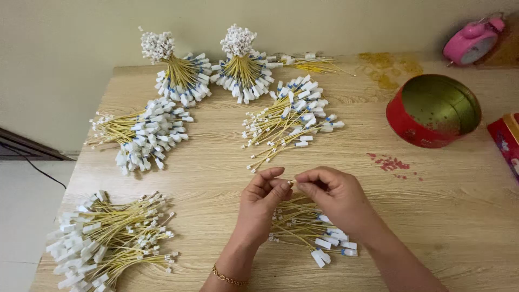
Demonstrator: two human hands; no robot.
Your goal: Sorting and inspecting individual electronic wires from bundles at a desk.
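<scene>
Wooden table [443,216], pale grain, bearing all items. Round red tin [432,111], open, gold inside, well off to the right of the fingers and farther back. Pink alarm clock [471,42], far right rear corner. Bundles of yellow wires with white connectors: one loose heap [108,238] well left of the fingers and nearer the body; one sheaf [141,132] left and beyond; two tied upright bunches [181,70] and [241,65] far beyond the fingertips by the wall; one fanned spread [289,121] just beyond the fingertips. Small working pile [308,230] directly beneath both hands, partly covered by them. Left hand [259,203], bracelet at wrist, thumb and forefinger pinched together on the end of a single yellow wire [291,184]. Right hand [338,197], fingertips likewise closed on the same wire end, touching the left fingertips.
</scene>
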